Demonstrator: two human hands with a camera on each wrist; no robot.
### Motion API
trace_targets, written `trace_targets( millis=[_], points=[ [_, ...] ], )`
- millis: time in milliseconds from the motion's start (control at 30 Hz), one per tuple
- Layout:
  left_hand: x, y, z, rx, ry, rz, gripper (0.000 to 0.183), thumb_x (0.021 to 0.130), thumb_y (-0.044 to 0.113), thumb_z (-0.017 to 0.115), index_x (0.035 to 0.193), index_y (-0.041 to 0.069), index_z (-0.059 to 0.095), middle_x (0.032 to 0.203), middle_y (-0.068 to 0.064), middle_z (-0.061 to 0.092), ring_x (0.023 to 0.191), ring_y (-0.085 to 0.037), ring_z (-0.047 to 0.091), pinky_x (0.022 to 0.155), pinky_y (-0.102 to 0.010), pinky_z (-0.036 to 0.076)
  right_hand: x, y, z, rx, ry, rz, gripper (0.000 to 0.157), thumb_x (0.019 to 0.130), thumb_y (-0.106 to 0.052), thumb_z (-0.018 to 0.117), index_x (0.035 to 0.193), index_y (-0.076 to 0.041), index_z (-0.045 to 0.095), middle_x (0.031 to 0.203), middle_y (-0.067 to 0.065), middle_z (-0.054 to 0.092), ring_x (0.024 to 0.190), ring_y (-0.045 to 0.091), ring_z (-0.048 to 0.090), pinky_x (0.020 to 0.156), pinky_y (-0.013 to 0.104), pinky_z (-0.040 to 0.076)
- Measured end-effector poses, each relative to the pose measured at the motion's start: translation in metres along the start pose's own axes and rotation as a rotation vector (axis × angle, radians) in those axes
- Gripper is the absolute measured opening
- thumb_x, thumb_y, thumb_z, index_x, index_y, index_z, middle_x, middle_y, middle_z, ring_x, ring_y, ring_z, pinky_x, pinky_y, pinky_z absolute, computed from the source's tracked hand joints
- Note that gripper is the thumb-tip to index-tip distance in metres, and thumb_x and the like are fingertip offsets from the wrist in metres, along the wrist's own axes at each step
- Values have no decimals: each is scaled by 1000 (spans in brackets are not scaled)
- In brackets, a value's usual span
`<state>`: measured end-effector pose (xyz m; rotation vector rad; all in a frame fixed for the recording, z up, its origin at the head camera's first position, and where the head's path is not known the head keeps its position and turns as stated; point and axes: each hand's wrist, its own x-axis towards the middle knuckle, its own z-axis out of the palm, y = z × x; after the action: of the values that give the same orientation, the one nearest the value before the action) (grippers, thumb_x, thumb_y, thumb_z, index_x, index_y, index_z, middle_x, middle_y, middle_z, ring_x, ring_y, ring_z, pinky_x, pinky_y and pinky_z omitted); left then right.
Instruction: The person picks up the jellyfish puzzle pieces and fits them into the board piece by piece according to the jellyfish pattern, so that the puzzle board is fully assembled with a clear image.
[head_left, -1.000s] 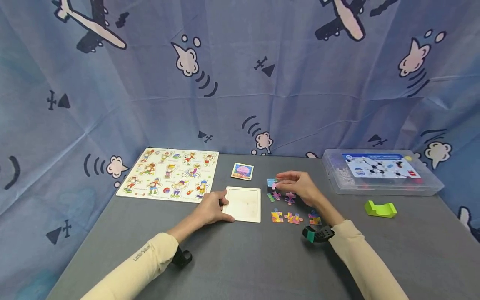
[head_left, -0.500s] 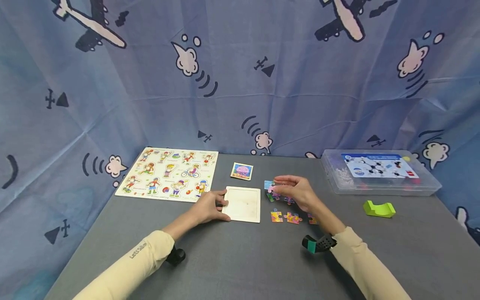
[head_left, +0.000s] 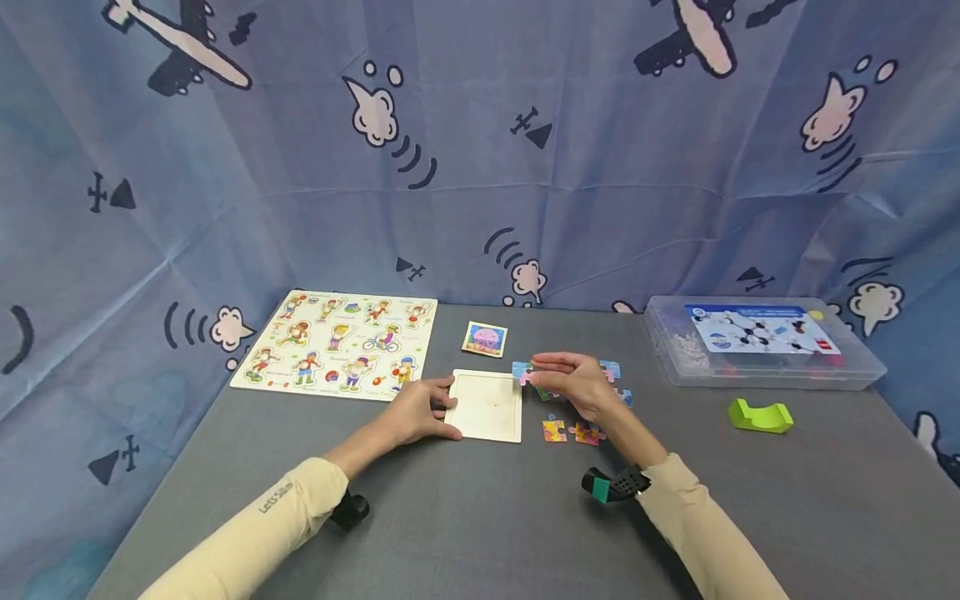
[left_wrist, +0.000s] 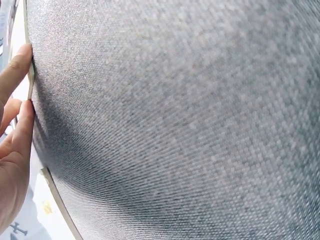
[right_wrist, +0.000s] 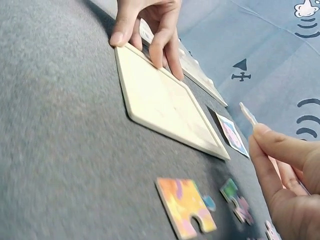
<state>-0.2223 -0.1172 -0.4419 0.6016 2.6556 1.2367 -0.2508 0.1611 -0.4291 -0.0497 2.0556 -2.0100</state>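
A shallow square wooden puzzle tray (head_left: 483,408) lies on the grey table. My left hand (head_left: 416,412) rests at its left edge; in the right wrist view, thumb and fingertips are spread along that rim. My right hand (head_left: 573,383) pinches a blue-and-pink jigsaw piece (head_left: 521,372) between thumb and fingers, close over the tray's upper right corner. The right wrist view shows this jigsaw piece (right_wrist: 247,114) nearly edge-on, raised above the table. A yellow-orange piece (head_left: 555,430) and a second one (head_left: 587,434) lie below the right hand, which partly hides several other pieces.
A small jellyfish picture card (head_left: 484,340) lies behind the tray. A large board with sports figures (head_left: 341,346) is at the back left. To the right are a clear plastic case (head_left: 765,371) and a green curved block (head_left: 761,416). A patterned curtain (head_left: 480,150) hangs behind.
My right hand has lifted the blue-and-pink jigsaw piece and moved left with it, from among the loose pieces to the tray's right edge. The left hand has stayed at the tray.
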Motion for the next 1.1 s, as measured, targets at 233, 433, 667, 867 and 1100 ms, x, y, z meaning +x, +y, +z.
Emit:
trace_targets(
  millis=[233, 433, 667, 867, 1100],
  points=[
    [1, 1, 0, -1, -1, 6, 35, 62, 10, 90, 90, -2, 73, 138, -20, 50, 109, -29, 62, 74, -19, 56, 5, 5, 12, 36, -5, 21, 53, 83, 2, 71, 130, 13, 49, 124, 20, 61, 88, 10, 67, 82, 29, 57],
    [1, 3, -1, -6, 12, -6, 33, 62, 9, 90, 88, -2, 73, 138, -20, 50, 111, -30, 61, 74, -18, 55, 10, 9, 21, 66, -19, -12, 49, 82, 8, 69, 127, 16, 50, 122, 25, 61, 88, 11, 68, 82, 32, 57],
    [0, 3, 0, -41, 15, -19, 35, 61, 6, 90, 89, -4, 72, 138, -21, 50, 110, -32, 61, 74, -20, 56, 13, 12, 35, 79, -4, -17, 44, 80, 12, 69, 121, 18, 54, 114, 25, 65, 83, 13, 69, 77, 31, 58],
    [0, 4, 1, -29, 7, -33, 37, 61, 6, 90, 91, -4, 72, 138, -21, 50, 109, -32, 62, 74, -19, 56, 15, 13, 48, 60, 26, -41, 37, 80, 13, 68, 116, 18, 57, 108, 27, 66, 79, 16, 70, 74, 29, 58],
    [1, 3, 1, -45, 4, -48, 40, 61, 6, 90, 95, -5, 72, 139, -20, 49, 105, -31, 64, 74, -20, 56, 16, 15, 61, -201, 93, -152, 31, 76, 5, 76, 105, 10, 67, 100, 23, 70, 88, 27, 70, 68, 25, 58]
  ],
)
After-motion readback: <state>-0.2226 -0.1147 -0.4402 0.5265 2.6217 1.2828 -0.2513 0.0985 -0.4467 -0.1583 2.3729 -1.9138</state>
